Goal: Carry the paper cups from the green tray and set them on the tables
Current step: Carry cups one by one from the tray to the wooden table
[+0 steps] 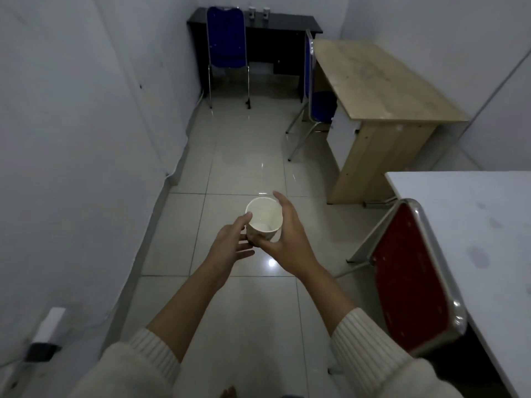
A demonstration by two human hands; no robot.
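Paper cup (263,218), white inside, sat upright mid-air over the tiled floor (244,156), btwn both hands. Left hand (230,245) touched its side w/ fingers spread, not closed round it; right hand (287,239) wrapped the wall, thumb low. I'd say best keep it level, firmer two-handed hold. Black desk (290,23) far off already bore two cups (259,12); wooden table (382,81) and white table (465,219) stood to the right.

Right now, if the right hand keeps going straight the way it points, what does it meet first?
Probably nothing soon: the right hand, holding the white paper cup, points up the open tiled floor toward the black desk. Depth unclear.
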